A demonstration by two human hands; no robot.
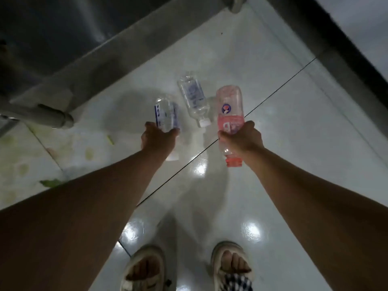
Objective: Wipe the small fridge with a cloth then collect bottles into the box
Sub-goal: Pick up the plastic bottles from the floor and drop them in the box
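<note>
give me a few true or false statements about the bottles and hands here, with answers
1. The right hand grips a pink bottle. True.
2. The left hand is empty. False: it holds a clear bottle with a blue label.
3. A third clear bottle lies on the white tiled floor between the held ones. True.
4. The pink bottle's cap points away from the person. False: it points towards them.

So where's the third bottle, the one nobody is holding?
The loose bottle lies on the floor at centre of the head view, between the clear bottle and the pink bottle.
</note>
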